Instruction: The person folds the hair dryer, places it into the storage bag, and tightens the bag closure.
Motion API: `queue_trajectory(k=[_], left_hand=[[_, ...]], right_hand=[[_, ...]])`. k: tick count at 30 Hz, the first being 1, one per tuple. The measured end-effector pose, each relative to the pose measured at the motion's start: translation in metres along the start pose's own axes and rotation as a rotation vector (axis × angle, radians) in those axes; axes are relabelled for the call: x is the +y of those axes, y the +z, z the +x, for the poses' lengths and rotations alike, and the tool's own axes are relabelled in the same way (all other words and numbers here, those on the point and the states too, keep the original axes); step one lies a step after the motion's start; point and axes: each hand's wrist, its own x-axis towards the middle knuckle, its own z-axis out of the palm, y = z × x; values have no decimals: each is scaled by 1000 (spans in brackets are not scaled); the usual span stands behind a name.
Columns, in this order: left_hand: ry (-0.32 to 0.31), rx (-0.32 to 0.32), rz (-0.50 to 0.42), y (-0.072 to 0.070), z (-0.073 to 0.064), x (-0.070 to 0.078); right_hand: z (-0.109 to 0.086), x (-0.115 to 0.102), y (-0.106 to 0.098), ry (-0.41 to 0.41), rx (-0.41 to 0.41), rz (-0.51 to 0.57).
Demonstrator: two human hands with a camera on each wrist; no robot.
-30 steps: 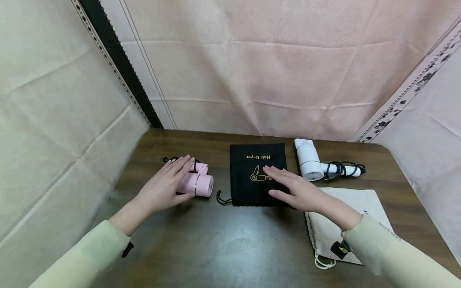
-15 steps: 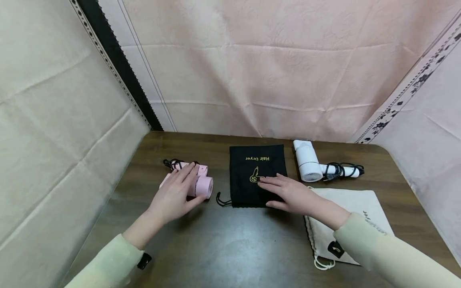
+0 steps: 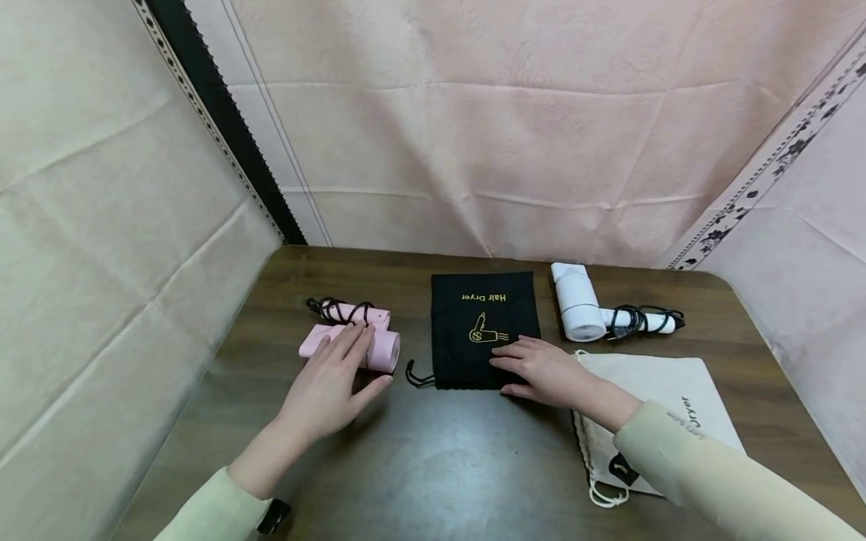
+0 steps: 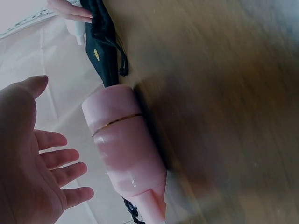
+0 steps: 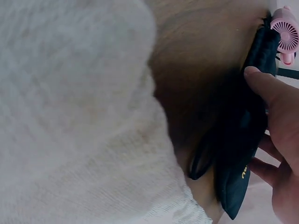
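A pink hair dryer (image 3: 386, 351) lies at the left of the table, its folded handle wrapped in black cord. My left hand (image 3: 323, 398) is over its near side, fingers spread; the left wrist view shows a gap between those fingers and the dryer barrel (image 4: 128, 149). In the middle is a black drawstring pouch (image 3: 449, 323) with gold "Hair Dryer" lettering, upside down to me. Over its lower right part my right hand (image 3: 544, 372) is lowered, fingers loosely bent. The right wrist view has the thumb at the pouch's (image 5: 236, 186) near edge.
A white hair dryer (image 3: 578, 304) with a black cord round its handle lies back right. A cream drawstring pouch (image 3: 663, 383) lies before it, partly under my right forearm. Cloth hangings (image 3: 473, 150) surround the wooden table (image 3: 433, 466).
My left hand has drawn back toward me, uncovering more of the pink dryer. The right hand has come lower and slightly nearer over the black pouch, its fingers now more bent.
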Motion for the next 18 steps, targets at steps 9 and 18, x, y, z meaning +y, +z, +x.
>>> queue_trajectory(k=[9,18], left_hand=[[-23,-6,-32,4,-5,9],[-34,-6,-30,7,-3,9]], right_hand=[[5,1,4,-19,64,-9],[13,-4,5,-19,56,-20]])
